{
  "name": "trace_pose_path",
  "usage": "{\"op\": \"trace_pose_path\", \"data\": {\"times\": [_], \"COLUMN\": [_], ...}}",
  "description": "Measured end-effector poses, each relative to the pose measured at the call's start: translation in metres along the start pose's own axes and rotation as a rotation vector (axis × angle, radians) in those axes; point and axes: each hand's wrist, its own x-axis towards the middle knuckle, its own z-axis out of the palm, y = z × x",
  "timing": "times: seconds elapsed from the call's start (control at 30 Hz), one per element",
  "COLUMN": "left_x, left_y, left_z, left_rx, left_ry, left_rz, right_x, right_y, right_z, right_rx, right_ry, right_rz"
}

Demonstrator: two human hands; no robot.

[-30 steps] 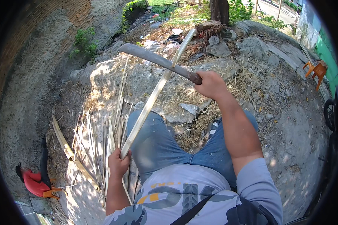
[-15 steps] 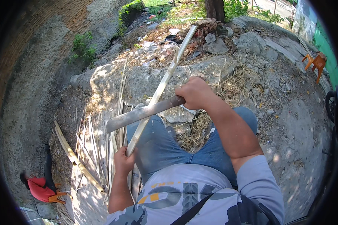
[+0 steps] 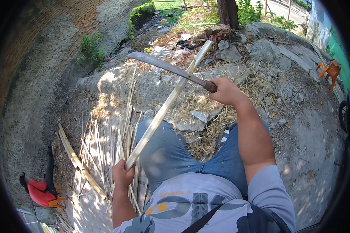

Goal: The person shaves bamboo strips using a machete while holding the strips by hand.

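Left hand (image 3: 122, 175): grip closed around lower end of long bamboo strip (image 3: 165, 106), low and left of left knee. Strip slanting up and to the right, over left thigh, far end pointing toward pile of stones (image 3: 229, 50) at base of tree trunk (image 3: 227, 11).

Right hand (image 3: 225, 90): grip closed around dark handle of curved machete (image 3: 169, 68), arm extended forward above right knee. Blade reaching left and slightly up from the fist, crossing the bamboo strip near its upper part; contact between blade and strip not determinable.

Surroundings:
- Bundle of thin split bamboo slats (image 3: 112, 143) lying on the ground just left of the left leg, directly beside the held strip.
- One thicker bamboo piece (image 3: 76, 161) lying diagonally further left.
- Dry straw and broken concrete chunks (image 3: 194, 120) on the ground between and ahead of the knees, beneath the raised strip.
- Brick wall (image 3: 46, 23) curving along the left side, green weeds at its foot.
- Orange chair (image 3: 330, 72) well apart at far right.
- Red object (image 3: 39, 192) on the ground at lower left, well clear of both hands.

Legs in blue jeans (image 3: 163, 155) occupying the space below the strip.
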Motion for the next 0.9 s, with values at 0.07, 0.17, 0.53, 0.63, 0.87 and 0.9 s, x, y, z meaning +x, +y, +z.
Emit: {"op": "trace_pose_path", "data": {"times": [0.07, 0.17, 0.53, 0.63, 0.87, 0.9], "left_x": [0.000, 0.001, 0.006, -0.004, -0.010, -0.014], "left_y": [0.003, 0.023, -0.006, -0.021, -0.029, -0.024], "left_z": [0.004, 0.008, -0.016, -0.018, -0.001, 0.001], "left_rx": [0.041, 0.029, 0.075, 0.044, 0.040, 0.028], "left_ry": [-0.013, -0.041, 0.016, 0.021, -0.035, -0.006], "left_rz": [-0.013, -0.045, -0.010, -0.020, -0.122, -0.093], "right_x": [-0.009, -0.010, 0.001, 0.004, 0.003, 0.004], "right_y": [-0.009, -0.024, -0.004, 0.010, -0.002, -0.003], "right_z": [-0.012, -0.005, 0.016, 0.012, 0.013, 0.015], "right_rx": [-0.104, -0.215, -0.357, -0.153, -0.021, 0.013], "right_ry": [-0.039, -0.107, 0.129, 0.175, -0.137, -0.139], "right_rz": [0.164, 0.100, -0.192, 0.072, 0.164, 0.154]}}
